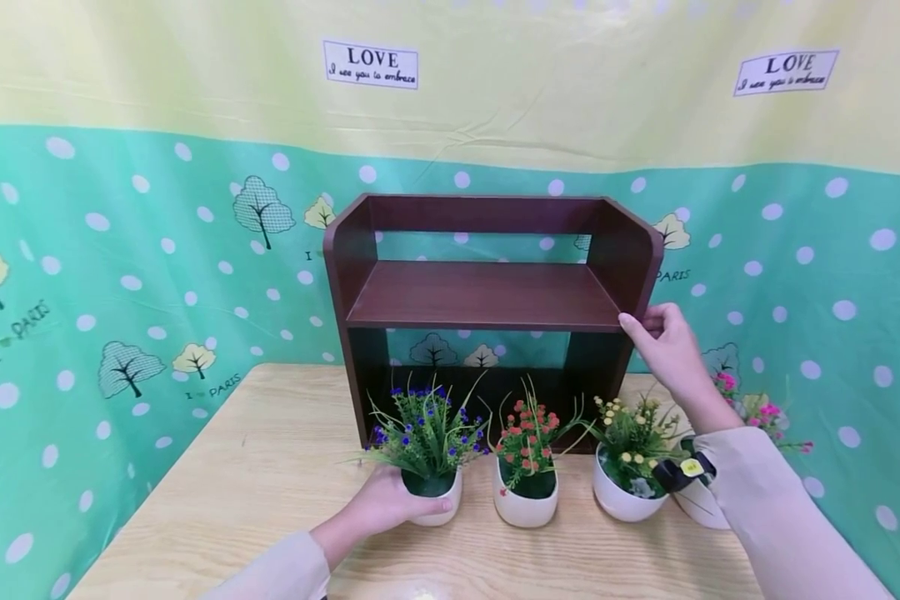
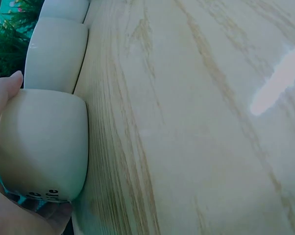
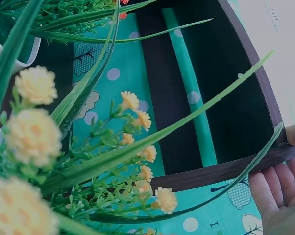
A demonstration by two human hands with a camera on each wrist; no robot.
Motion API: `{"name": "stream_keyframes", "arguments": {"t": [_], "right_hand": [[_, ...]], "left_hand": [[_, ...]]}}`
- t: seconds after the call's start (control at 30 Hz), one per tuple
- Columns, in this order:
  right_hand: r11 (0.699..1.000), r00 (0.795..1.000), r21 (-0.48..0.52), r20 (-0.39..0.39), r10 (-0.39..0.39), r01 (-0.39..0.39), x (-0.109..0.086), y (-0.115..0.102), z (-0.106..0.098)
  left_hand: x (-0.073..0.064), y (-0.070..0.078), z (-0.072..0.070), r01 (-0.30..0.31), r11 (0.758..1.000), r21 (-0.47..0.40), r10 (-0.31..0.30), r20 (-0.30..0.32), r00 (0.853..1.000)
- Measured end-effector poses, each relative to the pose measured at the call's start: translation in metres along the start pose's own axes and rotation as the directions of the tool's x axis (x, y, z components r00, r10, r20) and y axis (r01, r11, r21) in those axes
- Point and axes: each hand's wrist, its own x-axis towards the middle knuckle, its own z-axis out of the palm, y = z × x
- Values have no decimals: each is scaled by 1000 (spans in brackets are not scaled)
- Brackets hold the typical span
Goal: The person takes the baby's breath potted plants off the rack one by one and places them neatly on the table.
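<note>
A potted plant with blue flowers [image 1: 426, 433] stands on the table in the head view. My left hand [image 1: 387, 503] grips its white pot, thumb across the front; in the left wrist view the thumb and fingers curl round opposite sides of this pot [image 2: 44, 139], which bears dark lettering. Behind the plants rises a dark brown two-tier shelf [image 1: 480, 296]. Its right side panel is pinched by my right hand [image 1: 673, 354], at the height of the middle board. The right wrist view shows the thumb on one side of the shelf edge [image 3: 206, 174] and the fingers on the other.
To the right stand white pots with red flowers [image 1: 527, 507] and yellow flowers [image 1: 628, 498]. A pink-flowered plant [image 1: 767, 412] is partly hidden behind my right forearm. A green and yellow patterned curtain [image 1: 157, 292] hangs behind the wooden table [image 1: 225, 492].
</note>
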Motion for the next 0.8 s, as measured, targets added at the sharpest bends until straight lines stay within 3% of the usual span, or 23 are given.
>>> {"name": "stream_keyframes", "arguments": {"t": [0.13,0.37,0.6,0.67,0.8], "right_hand": [[1000,1000,-3,1,8,-8,0,0,1],[1000,1000,-2,-1,3,-3,0,0,1],[1000,1000,2,-2,3,-3,0,0,2],[1000,1000,4,0,3,-3,0,1,2],[1000,1000,7,1,2,-2,0,1,2]], "left_hand": [[-2,2,-1,29,1000,3,-29,-4,1000],[-3,7,-3,191,982,0,-190,-37,981],[-1,9,-7,257,958,-124,-269,-91,959],[2,10,-9,228,955,-188,-251,-109,962],[9,12,-17,59,958,-281,-114,-181,977]]}}
